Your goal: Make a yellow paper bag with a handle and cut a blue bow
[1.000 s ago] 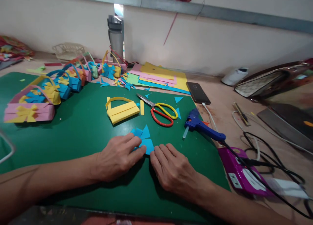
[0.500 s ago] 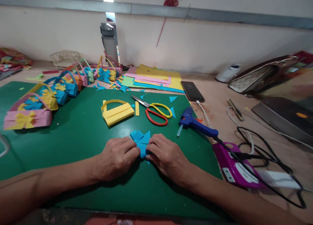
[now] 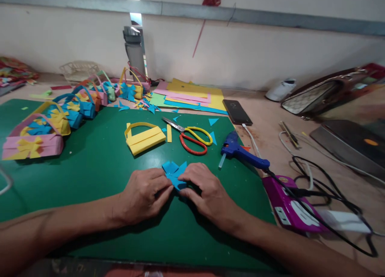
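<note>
A blue paper flower (image 3: 173, 175) with folded petals lies between my two hands, low over the green mat (image 3: 120, 241). My left hand (image 3: 148, 195) pinches its left side between thumb and fingers. From the right, my right hand (image 3: 202, 189) has its fingers on one petal and its thumb at the lower edge, with a small gap between thumb and fingertips. Beyond the hands sits a small yellow paper basket (image 3: 146, 140) with a looped handle. Scissors (image 3: 192, 138) with one red and one yellow handle lie to its right.
A blue glue gun (image 3: 240, 150) rests at the mat's right edge, its cord running to a purple power strip (image 3: 288, 201). Several finished paper baskets (image 3: 36, 145) line the left side. Paper sheets (image 3: 192, 94), a phone (image 3: 237, 112) and a bottle (image 3: 134, 48) are at the back.
My right hand's fingers have spread and shifted, with thumb and fingertips now farther apart on the flower. More of the petals shows. My left hand has barely moved.
</note>
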